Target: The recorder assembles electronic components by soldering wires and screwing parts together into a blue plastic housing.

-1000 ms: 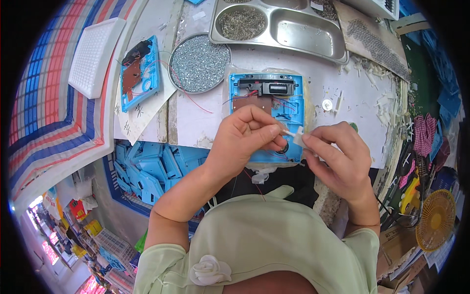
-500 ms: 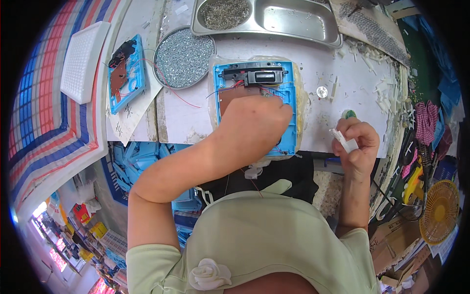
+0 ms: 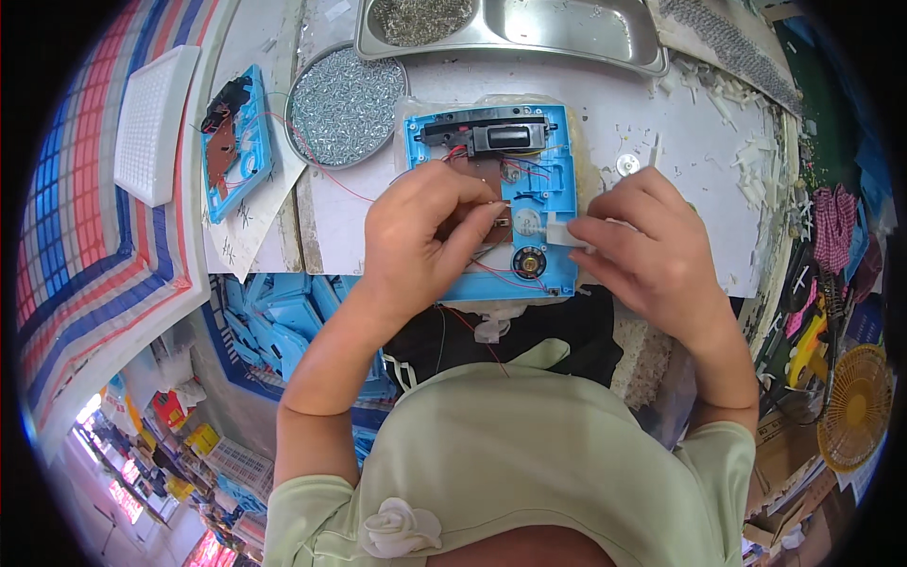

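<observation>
A light-blue plastic casing [image 3: 562, 180] lies open-side up before me on a padded wrap. Inside it are a black mechanism [image 3: 501, 137], a brown circuit board [image 3: 491, 180], thin coloured wires and a round black-rimmed part [image 3: 529, 263]. My left hand [image 3: 425, 236] is over the casing's left side, thumb and forefinger pinched at the board; what they hold is too small to make out. From the right, my right hand [image 3: 647, 250] pinches a small flat white piece [image 3: 563, 231], which reaches over the casing's right edge, near a translucent disc [image 3: 526, 222].
A round tray of small screws [image 3: 342, 104] sits at the upper left, beside another blue casing [image 3: 236, 151] with wires. A steel tray [image 3: 567, 28] spans the back. White scraps [image 3: 751, 180] litter the right side. A basket of blue parts [image 3: 283, 317] stands below left.
My right hand has come left to the casing with the white piece. My left hand has drawn back to the left from over the casing's middle, uncovering the round part and disc.
</observation>
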The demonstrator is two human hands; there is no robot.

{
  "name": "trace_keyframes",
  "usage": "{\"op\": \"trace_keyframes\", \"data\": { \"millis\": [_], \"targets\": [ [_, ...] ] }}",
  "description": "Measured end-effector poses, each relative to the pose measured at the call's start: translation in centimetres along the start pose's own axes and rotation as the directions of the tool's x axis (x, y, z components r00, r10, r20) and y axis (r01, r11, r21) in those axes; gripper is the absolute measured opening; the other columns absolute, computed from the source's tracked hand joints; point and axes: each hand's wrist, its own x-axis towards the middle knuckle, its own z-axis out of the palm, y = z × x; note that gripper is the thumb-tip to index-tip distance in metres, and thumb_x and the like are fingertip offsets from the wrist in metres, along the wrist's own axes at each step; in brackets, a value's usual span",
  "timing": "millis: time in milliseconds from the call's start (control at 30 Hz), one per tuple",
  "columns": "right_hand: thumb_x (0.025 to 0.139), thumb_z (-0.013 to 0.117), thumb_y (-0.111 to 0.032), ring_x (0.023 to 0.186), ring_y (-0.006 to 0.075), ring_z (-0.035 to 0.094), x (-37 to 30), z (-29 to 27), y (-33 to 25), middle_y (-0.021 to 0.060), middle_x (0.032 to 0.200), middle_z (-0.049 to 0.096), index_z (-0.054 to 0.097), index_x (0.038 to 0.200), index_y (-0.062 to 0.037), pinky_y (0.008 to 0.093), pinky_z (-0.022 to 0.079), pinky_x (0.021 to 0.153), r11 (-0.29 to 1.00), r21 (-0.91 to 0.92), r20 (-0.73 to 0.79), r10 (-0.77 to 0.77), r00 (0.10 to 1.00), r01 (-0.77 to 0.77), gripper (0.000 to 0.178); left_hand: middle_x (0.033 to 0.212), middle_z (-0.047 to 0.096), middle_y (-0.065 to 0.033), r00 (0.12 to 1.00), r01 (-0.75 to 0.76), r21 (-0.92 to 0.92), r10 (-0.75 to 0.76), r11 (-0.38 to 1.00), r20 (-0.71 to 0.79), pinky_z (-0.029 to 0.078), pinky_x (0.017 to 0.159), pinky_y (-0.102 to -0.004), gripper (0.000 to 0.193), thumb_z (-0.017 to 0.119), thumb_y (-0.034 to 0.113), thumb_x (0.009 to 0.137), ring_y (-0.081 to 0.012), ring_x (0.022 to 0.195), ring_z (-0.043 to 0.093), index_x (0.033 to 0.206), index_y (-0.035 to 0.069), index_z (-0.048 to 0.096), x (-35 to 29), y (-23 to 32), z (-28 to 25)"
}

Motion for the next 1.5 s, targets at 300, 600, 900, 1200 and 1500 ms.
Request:
{"op": "trace_keyframes", "data": {
  "millis": [300, 600, 900, 1200, 1500],
  "targets": [
    [0.065, 0.085, -0.006, 0.084, 0.0290, 0.061, 2.1, 0.9, 1.6, 0.0088, 0.092, 0.064, 0.070, 0.094, -0.0030, 0.0390, 0.052, 0.067, 0.988, 0.060, 0.100, -0.149, 0.984, 0.143, 0.033, 0.077, 0.066, -0.0050, 0.998, -0.007, -0.068, 0.002, 0.998, -0.069, 0.044, 0.061, -0.0347, 0.015, 0.080, 0.003, 0.079, -0.0225, 0.063, 0.061, 0.087, 0.007, 0.068, -0.7, -0.7, 1.1],
    [0.069, 0.086, -0.007, 0.081, 0.0307, 0.060, 0.5, 3.5, 3.0, 0.0102, 0.093, 0.065, 0.071, 0.099, -0.0028, 0.0394, 0.051, 0.067, 0.980, 0.114, -0.048, -0.161, 0.986, 0.165, 0.034, 0.078, 0.066, -0.0052, 1.000, -0.004, -0.052, 0.003, 0.999, -0.027, 0.045, 0.061, -0.0347, 0.014, 0.079, 0.002, 0.080, -0.0222, 0.061, 0.060, 0.087, 0.007, 0.068, -0.4, -0.8, 0.9],
    [0.077, 0.083, -0.021, 0.100, 0.0326, 0.060, -1.7, 2.8, 1.1, 0.0083, 0.111, 0.067, 0.071, 0.110, -0.0052, 0.0389, 0.054, 0.082, 0.994, -0.097, 0.028, -0.050, 0.998, 0.053, 0.038, 0.080, 0.064, -0.0060, 1.000, 0.013, -0.014, -0.013, 1.000, -0.016, 0.042, 0.055, -0.0269, 0.010, 0.077, -0.001, 0.084, -0.0138, 0.062, 0.055, 0.088, 0.003, 0.068, -0.5, -0.2, 1.2],
    [0.085, 0.068, -0.016, 0.103, 0.0366, 0.068, -12.9, -13.3, 14.4, 0.0181, 0.117, 0.072, 0.073, 0.117, -0.0058, 0.0461, 0.053, 0.091, 0.385, -0.542, -0.614, 0.425, 0.665, -0.747, 0.033, 0.085, 0.063, -0.0076, 1.000, -0.016, -0.031, 0.017, 0.999, 0.025, 0.043, 0.062, -0.0274, 0.015, 0.075, -0.001, 0.083, -0.0148, 0.070, 0.053, 0.096, 0.001, 0.068, -1.0, -0.3, 0.8],
    [0.082, 0.068, -0.011, 0.097, 0.0344, 0.069, -10.5, -12.2, 13.7, 0.0145, 0.103, 0.072, 0.066, 0.127, -0.0069, 0.0466, 0.054, 0.085, 0.514, -0.367, -0.654, 0.451, 0.608, -0.775, 0.045, 0.085, 0.063, -0.0081, 0.985, -0.102, -0.076, 0.111, 0.992, 0.128, 0.042, 0.060, -0.0260, 0.010, 0.070, -0.002, 0.087, -0.0135, 0.067, 0.055, 0.097, -0.001, 0.067, 2.9, 4.7, -0.8]
  ]
}}
